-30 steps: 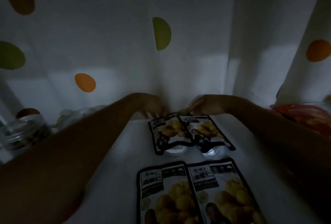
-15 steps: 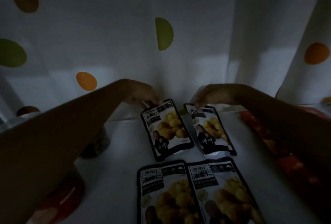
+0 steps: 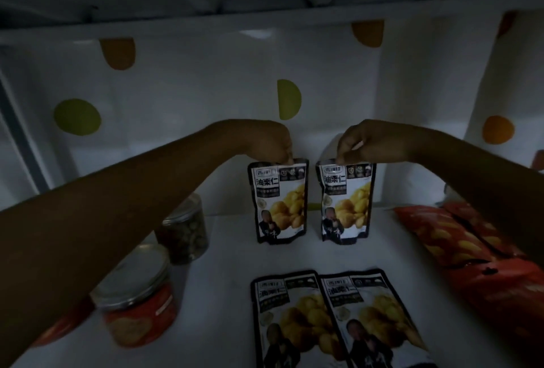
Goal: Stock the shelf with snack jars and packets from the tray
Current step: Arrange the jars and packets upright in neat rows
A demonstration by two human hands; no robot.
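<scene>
Two chestnut snack packets stand upright side by side at the back of the dim white shelf [image 3: 229,252]. My left hand [image 3: 269,143] pinches the top edge of the left packet [image 3: 279,202]. My right hand [image 3: 360,143] pinches the top edge of the right packet [image 3: 346,202]. Both packets' bottoms touch the shelf. Two more of the same packets [image 3: 332,320] lie flat side by side at the front.
A clear jar of dark snacks [image 3: 185,229] and a jar with a red label [image 3: 137,297] stand at the left under my left forearm. Red snack bags [image 3: 468,255] lie at the right. A dotted white curtain [image 3: 206,96] backs the shelf; the shelf above [image 3: 265,23] is close overhead.
Both hands have raised the two back packets from lying flat to standing upright. The view has tilted up, showing the shelf above and both jars.
</scene>
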